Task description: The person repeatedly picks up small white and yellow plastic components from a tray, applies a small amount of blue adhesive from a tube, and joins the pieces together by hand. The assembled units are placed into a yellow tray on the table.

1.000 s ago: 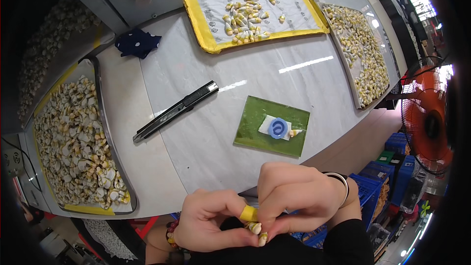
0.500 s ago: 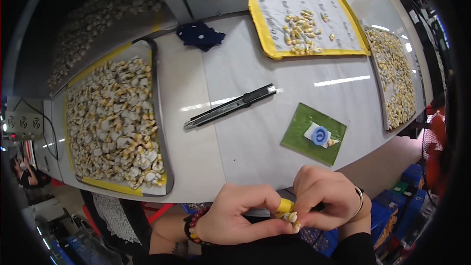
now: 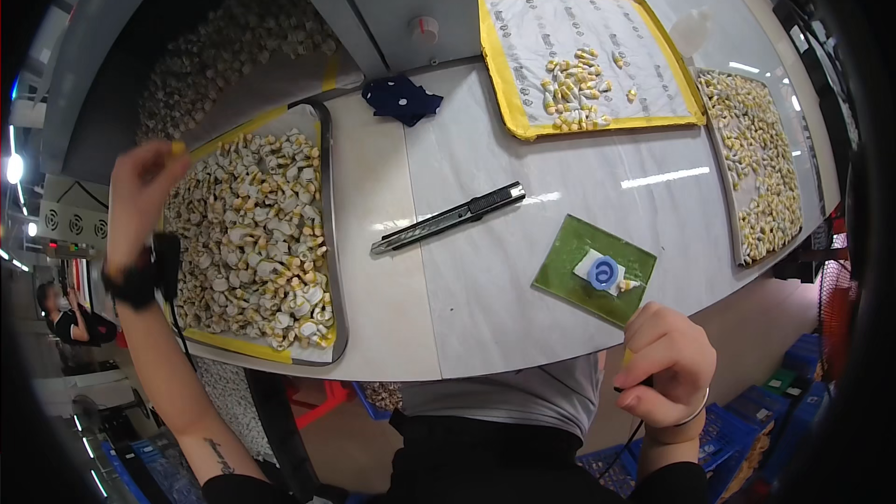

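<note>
My left hand (image 3: 145, 185) is raised over the far left edge of a tray (image 3: 338, 299) heaped with small white-and-yellow pieces (image 3: 252, 233). One fingertip wears a yellow cover (image 3: 177, 147); the fingers are blurred, and whether they hold anything is unclear. At the table's front edge, my right hand (image 3: 667, 359) is curled closed around something small and dark, mostly hidden by the fingers. Just beyond it lies a green square mat (image 3: 569, 266) bearing a blue round item (image 3: 605, 273) on a white pad, with one small white-and-yellow piece (image 3: 629, 287) beside it.
A black utility knife (image 3: 448, 217) lies mid-table. Behind it are a dark blue cloth (image 3: 401, 100) and a grey machine (image 3: 425, 0) with a green light. A yellow-rimmed tray (image 3: 509, 117) holds some pieces; another full tray (image 3: 747, 159) stands at right.
My left hand has left my right hand and swung far left over the heaped tray. The piece between my fingers no longer shows. My right hand has shifted slightly right, and the view has tilted up.
</note>
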`<state>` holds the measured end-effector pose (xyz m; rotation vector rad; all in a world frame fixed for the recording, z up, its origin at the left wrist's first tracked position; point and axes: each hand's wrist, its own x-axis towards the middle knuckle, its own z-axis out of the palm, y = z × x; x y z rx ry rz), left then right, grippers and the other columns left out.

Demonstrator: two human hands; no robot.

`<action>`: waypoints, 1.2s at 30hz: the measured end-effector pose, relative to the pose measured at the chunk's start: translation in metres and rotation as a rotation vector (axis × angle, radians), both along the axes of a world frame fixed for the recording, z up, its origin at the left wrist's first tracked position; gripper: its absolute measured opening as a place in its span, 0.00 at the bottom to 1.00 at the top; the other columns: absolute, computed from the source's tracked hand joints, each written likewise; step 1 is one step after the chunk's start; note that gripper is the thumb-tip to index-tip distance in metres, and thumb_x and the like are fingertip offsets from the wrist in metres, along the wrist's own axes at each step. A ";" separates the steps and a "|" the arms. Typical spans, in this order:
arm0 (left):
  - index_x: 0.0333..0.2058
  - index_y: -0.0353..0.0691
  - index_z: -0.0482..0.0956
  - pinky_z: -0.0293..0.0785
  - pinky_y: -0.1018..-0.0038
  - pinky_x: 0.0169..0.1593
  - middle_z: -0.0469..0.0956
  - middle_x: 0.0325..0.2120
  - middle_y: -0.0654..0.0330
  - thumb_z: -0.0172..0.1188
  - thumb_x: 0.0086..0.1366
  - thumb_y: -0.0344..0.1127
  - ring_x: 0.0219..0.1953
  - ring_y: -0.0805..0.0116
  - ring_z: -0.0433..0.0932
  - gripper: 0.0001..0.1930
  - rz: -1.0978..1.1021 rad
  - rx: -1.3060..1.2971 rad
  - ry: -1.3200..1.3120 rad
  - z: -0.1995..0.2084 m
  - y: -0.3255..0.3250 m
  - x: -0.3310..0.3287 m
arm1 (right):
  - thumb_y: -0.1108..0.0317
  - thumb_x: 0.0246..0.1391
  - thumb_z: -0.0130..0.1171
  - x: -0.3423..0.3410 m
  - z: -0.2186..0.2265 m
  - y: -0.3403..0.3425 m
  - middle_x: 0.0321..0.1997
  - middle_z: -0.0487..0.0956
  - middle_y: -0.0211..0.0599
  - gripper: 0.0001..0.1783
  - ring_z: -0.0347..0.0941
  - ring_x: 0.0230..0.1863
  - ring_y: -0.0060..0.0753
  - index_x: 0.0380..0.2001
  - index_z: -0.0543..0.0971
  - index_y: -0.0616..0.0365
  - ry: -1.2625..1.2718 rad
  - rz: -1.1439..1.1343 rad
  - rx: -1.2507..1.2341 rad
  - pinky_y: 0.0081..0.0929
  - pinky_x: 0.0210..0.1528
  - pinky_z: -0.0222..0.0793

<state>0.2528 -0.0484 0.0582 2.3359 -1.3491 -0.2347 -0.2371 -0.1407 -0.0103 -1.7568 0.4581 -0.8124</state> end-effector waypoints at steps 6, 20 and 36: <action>0.40 0.34 0.79 0.71 0.67 0.46 0.78 0.39 0.50 0.68 0.49 0.50 0.42 0.55 0.77 0.26 0.073 0.193 -0.411 -0.046 -0.054 0.120 | 0.72 0.33 0.71 -0.003 0.004 0.006 0.21 0.73 0.28 0.10 0.67 0.22 0.26 0.23 0.80 0.55 -0.005 -0.044 -0.095 0.21 0.24 0.60; 0.46 0.32 0.72 0.71 0.80 0.38 0.78 0.36 0.59 0.57 0.60 0.31 0.33 0.77 0.76 0.16 0.042 -0.007 0.243 -0.009 -0.039 0.092 | 0.77 0.30 0.66 -0.031 0.030 -0.011 0.18 0.73 0.28 0.09 0.68 0.19 0.28 0.20 0.77 0.55 0.294 -0.168 -0.368 0.22 0.23 0.59; 0.36 0.27 0.76 0.74 0.78 0.37 0.79 0.34 0.44 0.62 0.57 0.30 0.32 0.67 0.78 0.11 -0.407 0.027 1.699 -0.056 0.034 -0.241 | 0.75 0.45 0.54 0.058 0.011 -0.201 0.32 0.77 0.47 0.06 0.73 0.38 0.47 0.30 0.75 0.62 0.950 -0.074 -0.674 0.35 0.41 0.68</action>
